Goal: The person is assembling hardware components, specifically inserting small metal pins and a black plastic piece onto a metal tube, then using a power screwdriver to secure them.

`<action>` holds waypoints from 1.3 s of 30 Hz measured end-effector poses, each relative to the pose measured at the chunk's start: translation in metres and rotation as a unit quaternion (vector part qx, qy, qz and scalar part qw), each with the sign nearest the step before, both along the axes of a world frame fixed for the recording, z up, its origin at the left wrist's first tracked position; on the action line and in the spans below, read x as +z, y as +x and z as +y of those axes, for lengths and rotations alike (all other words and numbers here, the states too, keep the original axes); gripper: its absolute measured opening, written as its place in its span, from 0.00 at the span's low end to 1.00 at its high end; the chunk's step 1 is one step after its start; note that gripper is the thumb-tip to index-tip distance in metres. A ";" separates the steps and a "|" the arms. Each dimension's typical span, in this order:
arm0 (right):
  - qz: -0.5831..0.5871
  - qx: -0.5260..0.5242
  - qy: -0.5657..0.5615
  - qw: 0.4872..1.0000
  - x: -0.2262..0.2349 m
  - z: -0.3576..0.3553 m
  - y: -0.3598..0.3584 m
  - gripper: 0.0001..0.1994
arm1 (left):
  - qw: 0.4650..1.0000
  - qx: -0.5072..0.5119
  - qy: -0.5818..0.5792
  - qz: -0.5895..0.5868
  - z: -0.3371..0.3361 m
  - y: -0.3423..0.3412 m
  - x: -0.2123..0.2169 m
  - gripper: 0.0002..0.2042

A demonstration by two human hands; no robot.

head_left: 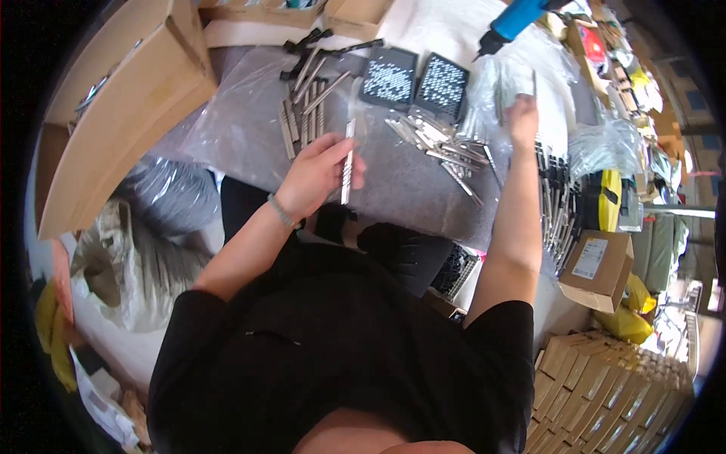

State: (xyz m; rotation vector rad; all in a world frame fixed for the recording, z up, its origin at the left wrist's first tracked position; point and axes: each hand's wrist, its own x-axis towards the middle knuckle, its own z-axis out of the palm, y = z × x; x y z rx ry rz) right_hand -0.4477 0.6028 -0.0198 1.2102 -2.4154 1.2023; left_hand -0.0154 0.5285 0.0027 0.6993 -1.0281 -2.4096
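My left hand (321, 170) is closed around a narrow silver metal rail with slots (347, 170), held over the near part of the table. To the right, my right hand (522, 121) is closed, slightly blurred, with a thin dark strip (534, 82) standing up from its fingers. Between the hands lies a loose pile of silver metal rails (435, 136). Beyond that pile sit two black trays of small shiny parts, a left tray (413, 79) and a right tray (462, 97). More metal rails (312, 106) lie beyond my left hand.
A blue powered screwdriver (510, 30) hangs at the far right. Black parts (306, 41) lie at the back. A large cardboard box (136, 113) stands at left. Clear plastic bags (605, 147), dark rail assemblies (557, 200) and a small carton (597, 265) are at right.
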 end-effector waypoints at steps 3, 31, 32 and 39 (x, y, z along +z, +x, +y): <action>-0.271 -0.029 -0.260 0.926 0.029 -0.002 0.015 0.14 | 1.000 -0.006 0.007 0.004 -0.001 -0.008 -0.004 0.10; -0.353 0.058 -0.139 0.924 0.007 0.072 0.291 0.10 | 0.966 -0.009 -0.257 -0.007 0.006 -0.028 -0.008 0.10; -0.366 0.074 -0.130 0.919 0.007 0.069 0.294 0.10 | 0.966 -0.007 -0.259 -0.008 0.010 -0.031 -0.006 0.10; -0.315 0.145 -0.039 0.937 0.015 0.070 0.288 0.09 | 0.944 0.040 -0.328 -0.007 0.012 -0.034 -0.003 0.12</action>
